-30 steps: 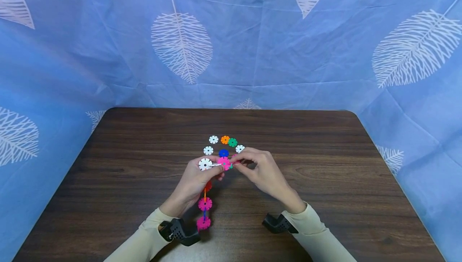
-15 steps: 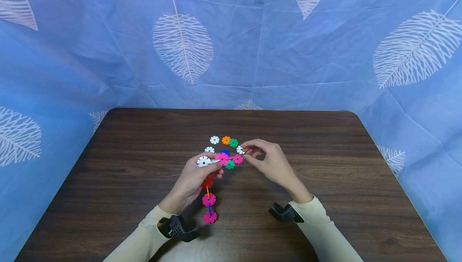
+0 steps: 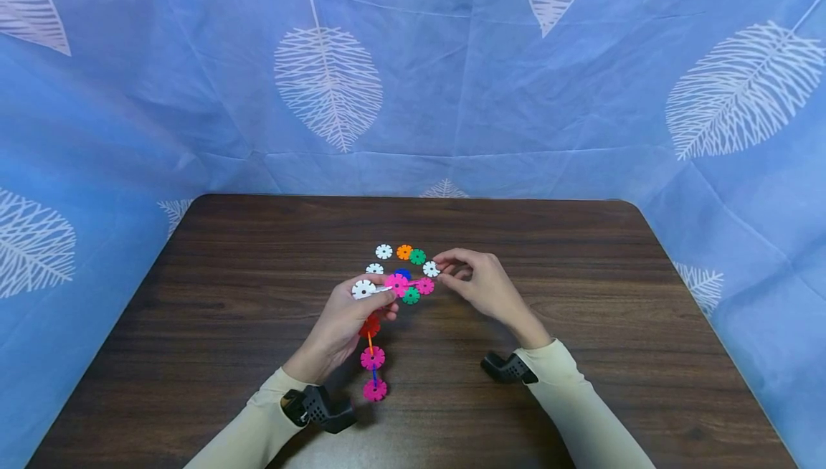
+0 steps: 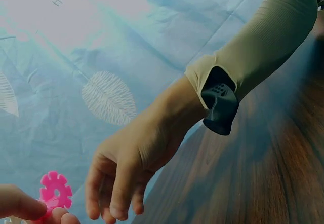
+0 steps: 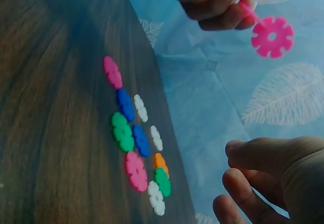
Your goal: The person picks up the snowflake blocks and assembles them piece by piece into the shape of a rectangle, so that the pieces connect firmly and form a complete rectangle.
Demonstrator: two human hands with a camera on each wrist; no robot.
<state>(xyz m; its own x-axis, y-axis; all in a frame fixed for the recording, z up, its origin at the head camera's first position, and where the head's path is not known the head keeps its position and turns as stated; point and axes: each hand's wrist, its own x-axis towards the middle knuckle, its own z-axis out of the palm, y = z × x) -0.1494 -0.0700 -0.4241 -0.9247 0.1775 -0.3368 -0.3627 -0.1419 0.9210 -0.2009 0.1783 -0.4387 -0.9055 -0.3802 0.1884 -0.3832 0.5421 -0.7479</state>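
My left hand [image 3: 351, 318] grips a chain of slotted snowflake discs between thumb and fingers. A white disc [image 3: 363, 289] and a pink disc [image 3: 398, 285] show at its top. Below the hand hang a red disc [image 3: 370, 327] and pink discs [image 3: 372, 358], with orange and blue ones seen edge-on between. In the right wrist view, the chain's end pink disc [image 5: 273, 36] sticks out from the left fingers. My right hand [image 3: 480, 282] is beside a loose white disc [image 3: 430, 269]. Its thumb and fingers [image 5: 255, 150] are apart, with nothing seen between them.
Loose discs lie on the dark wooden table [image 3: 581, 275] beyond the hands: white [image 3: 383, 251], orange [image 3: 404, 252], green [image 3: 417, 257], and blue [image 5: 140, 140], green [image 5: 122, 132] and pink [image 5: 136, 171] ones nearer. A blue leaf-patterned cloth [image 3: 413, 82] hangs behind.
My right hand has left the pink end of the chain and moved right and slightly away, beside the white disc. My left hand still holds the chain, which has shifted slightly.
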